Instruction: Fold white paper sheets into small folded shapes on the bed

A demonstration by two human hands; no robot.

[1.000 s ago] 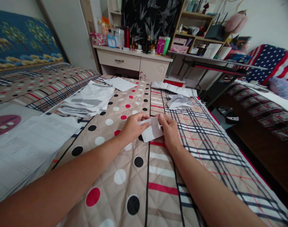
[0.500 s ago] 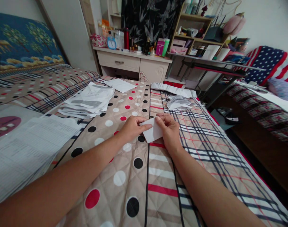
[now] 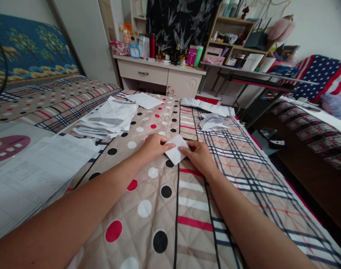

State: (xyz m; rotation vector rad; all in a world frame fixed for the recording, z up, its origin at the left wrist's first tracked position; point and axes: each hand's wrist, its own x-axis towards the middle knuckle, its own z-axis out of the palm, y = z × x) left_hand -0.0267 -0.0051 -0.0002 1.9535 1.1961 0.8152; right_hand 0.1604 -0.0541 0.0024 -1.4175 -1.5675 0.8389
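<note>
Left hand (image 3: 155,145) and right hand (image 3: 198,155), fingers nearly closed, pinch opposite sides of the white paper (image 3: 176,152), thumbs on top, presumably to steady it; it's over the bed (image 3: 155,194), touching or not, hard to tell.

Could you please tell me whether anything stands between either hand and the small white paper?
Nothing visible does: the left hand and the right hand both grip the small white paper directly. The small paper pile beyond lies clear of both hands.
</note>
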